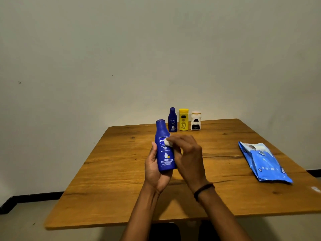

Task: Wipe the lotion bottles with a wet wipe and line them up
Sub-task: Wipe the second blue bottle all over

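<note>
I hold the big blue bottle (164,146) upright in my left hand (153,169) above the middle of the surface (112,171), while my right hand (188,153) pinches a balled wipe (168,143) against its label. At 12 o'clock a small blue bottle (172,120), a yellow bottle (183,119) and a white bottle (196,120) stand in a row along the far edge. The wipes pack (264,162) lies flat at 3 o'clock, well apart.

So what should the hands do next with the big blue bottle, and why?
Probably slide the wipe down the blue bottle. The right hand presses it only near the logo, so the lower label looks unwiped. The left hand holds the bottle up off the table, which leaves room to rub. Three bottles already stand in a row at the back.
</note>
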